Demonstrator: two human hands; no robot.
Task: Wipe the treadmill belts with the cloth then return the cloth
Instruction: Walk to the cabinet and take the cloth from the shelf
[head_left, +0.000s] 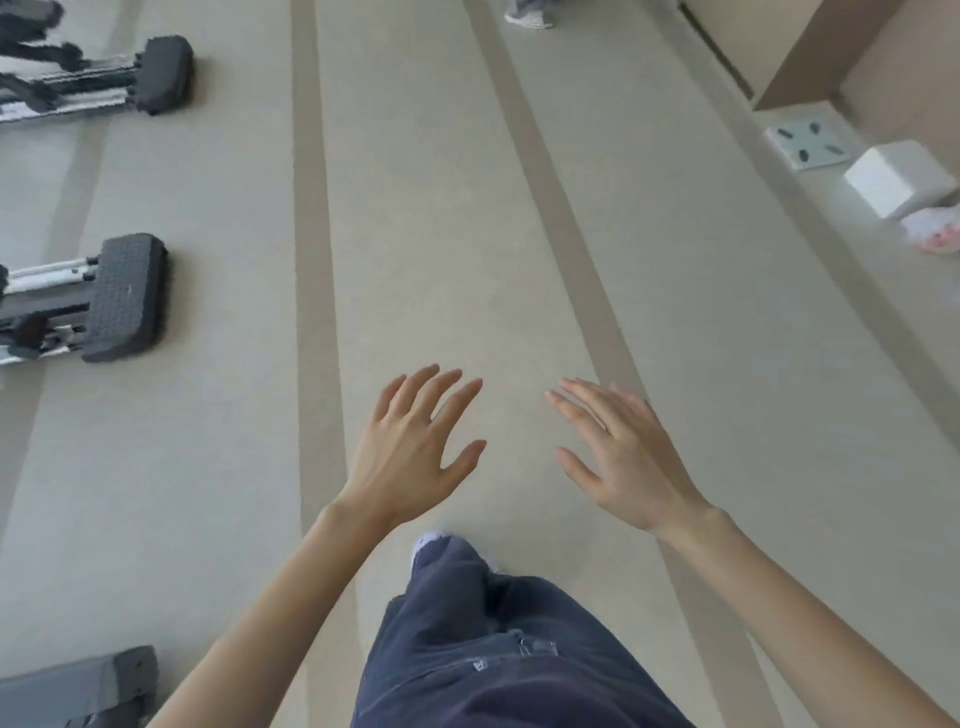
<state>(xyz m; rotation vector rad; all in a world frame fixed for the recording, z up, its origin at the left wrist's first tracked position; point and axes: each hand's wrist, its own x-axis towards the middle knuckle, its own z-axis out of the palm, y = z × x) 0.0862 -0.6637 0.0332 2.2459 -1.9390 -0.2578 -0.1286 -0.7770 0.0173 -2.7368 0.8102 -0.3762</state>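
Note:
My left hand (415, 447) and my right hand (618, 452) are both held out in front of me above the pale floor, fingers straight and spread, holding nothing. No cloth shows in this view. At the left edge lie the dark rear ends of exercise machines: one end cap (127, 296) at mid height, another (163, 73) farther off, and a grey one (104, 686) at the bottom left. No treadmill belt surface shows in the frame. A pink-and-white item (935, 234) lies at the right edge; I cannot tell what it is.
The pale floor (467, 234) has darker stripes running away from me. At the right stand a white box (898, 176) and a white floor scale (808, 140) by a beige wall recess. Another person's shoe (530, 13) shows at the top. My dark trouser leg (493, 639) steps forward.

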